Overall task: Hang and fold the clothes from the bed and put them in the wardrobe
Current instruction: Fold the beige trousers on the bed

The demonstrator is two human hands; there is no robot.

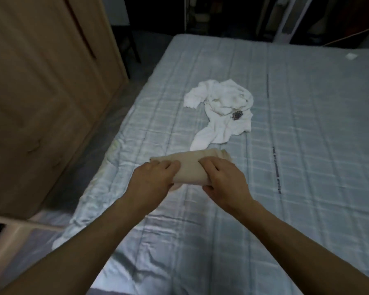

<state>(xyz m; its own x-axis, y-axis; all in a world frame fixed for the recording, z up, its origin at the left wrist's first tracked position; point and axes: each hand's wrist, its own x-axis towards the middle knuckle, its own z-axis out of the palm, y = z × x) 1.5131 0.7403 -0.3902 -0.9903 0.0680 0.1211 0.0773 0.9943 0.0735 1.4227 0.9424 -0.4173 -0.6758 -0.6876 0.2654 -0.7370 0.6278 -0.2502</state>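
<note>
With my left hand (156, 176) and right hand (223, 177) both clamped on the beige folded cloth bundle (190, 170), I pin it on the pale blue quilted bed (307, 145), probably to tighten its fold. Beyond lies the crumpled white garment (222, 111), unfolded; the light wooden wardrobe (41, 81) stands left.
</note>
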